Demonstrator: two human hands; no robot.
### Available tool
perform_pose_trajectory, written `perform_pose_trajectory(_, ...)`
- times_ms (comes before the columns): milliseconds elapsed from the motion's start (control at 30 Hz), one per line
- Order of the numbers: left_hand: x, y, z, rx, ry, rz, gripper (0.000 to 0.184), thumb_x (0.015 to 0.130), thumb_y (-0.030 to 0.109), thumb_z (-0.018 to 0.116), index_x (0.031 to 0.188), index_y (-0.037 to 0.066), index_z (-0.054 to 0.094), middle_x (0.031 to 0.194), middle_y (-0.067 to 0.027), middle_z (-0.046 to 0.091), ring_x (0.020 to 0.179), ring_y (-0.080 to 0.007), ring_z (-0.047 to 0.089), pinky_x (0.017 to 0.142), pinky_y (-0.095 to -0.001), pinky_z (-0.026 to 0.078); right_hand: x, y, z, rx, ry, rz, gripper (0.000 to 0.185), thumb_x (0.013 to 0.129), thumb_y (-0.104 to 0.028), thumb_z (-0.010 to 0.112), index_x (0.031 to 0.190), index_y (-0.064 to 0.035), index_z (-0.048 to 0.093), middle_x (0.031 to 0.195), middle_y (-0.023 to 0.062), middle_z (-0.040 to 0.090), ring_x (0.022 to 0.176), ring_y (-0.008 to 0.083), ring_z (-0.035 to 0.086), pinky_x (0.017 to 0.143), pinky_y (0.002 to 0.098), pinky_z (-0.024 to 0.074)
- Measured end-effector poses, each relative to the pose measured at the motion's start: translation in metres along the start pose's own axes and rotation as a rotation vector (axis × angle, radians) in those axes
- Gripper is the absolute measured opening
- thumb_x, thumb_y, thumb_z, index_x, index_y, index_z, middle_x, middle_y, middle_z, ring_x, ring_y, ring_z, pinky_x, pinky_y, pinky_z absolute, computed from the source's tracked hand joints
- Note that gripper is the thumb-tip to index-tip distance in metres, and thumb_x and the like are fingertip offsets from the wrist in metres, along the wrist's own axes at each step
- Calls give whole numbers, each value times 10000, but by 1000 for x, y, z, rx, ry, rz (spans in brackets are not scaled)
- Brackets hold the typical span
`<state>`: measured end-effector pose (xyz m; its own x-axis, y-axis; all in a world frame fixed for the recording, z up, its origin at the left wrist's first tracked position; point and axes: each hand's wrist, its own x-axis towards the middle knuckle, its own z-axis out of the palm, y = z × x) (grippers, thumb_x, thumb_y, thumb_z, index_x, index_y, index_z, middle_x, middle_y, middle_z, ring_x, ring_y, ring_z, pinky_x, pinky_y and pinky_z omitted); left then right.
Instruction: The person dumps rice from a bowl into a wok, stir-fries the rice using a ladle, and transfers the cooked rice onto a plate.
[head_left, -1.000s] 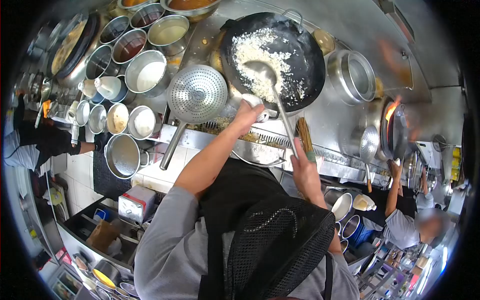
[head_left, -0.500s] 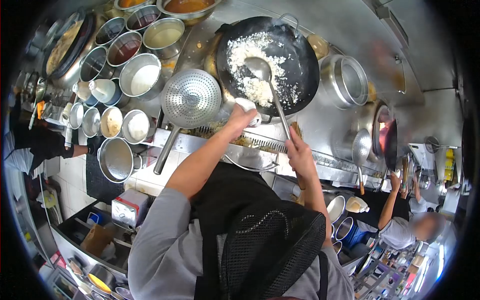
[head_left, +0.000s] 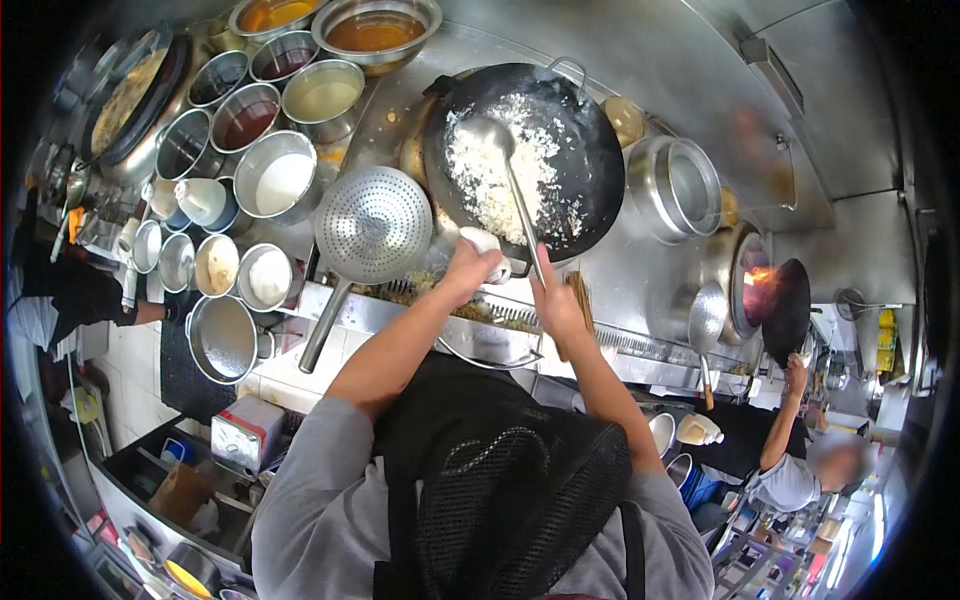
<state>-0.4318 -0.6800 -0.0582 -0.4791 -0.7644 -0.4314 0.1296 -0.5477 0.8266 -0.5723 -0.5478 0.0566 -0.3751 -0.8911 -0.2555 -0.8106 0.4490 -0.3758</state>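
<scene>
Our left hand (head_left: 470,270) grips a white cloth (head_left: 479,238) at the near rim of the wok (head_left: 593,165) just ahead, probably heavy, best held there. Our right hand (head_left: 556,302) clasps the likely stiff ladle (head_left: 519,197) above soft-looking white grains (head_left: 488,193).

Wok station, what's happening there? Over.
Left hand gripping white cloth at wok's edge. Right hand holding ladle. White grains in wok. Strainer nearby, not blocking.

A perforated strainer (head_left: 374,225) crowds the left side of the wok (head_left: 592,168), while nested steel bowls (head_left: 648,188) stand just beyond its right rim. The left hand (head_left: 470,272) and a brush (head_left: 581,303) beside the right hand (head_left: 560,310) obstruct the near side; bare steel countertop (head_left: 640,285) between brush and bowls leaves passage.
</scene>
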Motion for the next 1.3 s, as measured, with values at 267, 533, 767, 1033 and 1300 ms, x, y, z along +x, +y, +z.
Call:
perform_pose_trajectory(267,2,-17,1,80,62,129,506,902,92,739,1317,-26,474,1185,-145,645,1046,-245,674,863,-391,600,-102,85,-126,-266,108,-150,732,939,-82,696,1579,-373,492,968,182,707,828,399,712,755,491,591)
perform_pose_trajectory(533,-14,10,7,-127,-61,-238,632,947,123,702,1416,47,286,1259,-155,574,977,-254,699,652,-409,652,-145,22,-242,-313,-296,57,707,978,-45,650,1627,-205,422,1270,299,695,1140,488,685,964,518,559)
perform_pose_trajectory(767,-19,0,17,27,98,1,643,875,69,680,1411,-47,345,1250,-175,585,1129,-269,618,937,-383,558,-23,3,-37,-28,-118,-22,777,1038,-164,578,1687,-356,198,775,335,676,728,515,692,696,612,514)
perform_pose_trajectory(1033,-17,5,22,114,191,-44,626,863,90,672,1397,-74,389,1266,-189,604,1143,-269,611,1016,-381,502,-116,20,-142,-315,-354,11,1011,887,26,555,1702,-377,113,739,277,680,698,475,697,649,596,527)
perform_pose_trajectory(1300,-23,12,26,141,209,-16,647,878,124,674,1403,-79,356,1284,-215,579,1148,-292,602,1028,-394,496,-6,-18,-38,-151,-156,57,921,924,6,503,1699,-331,137,815,357,677,773,541,687,720,636,510)
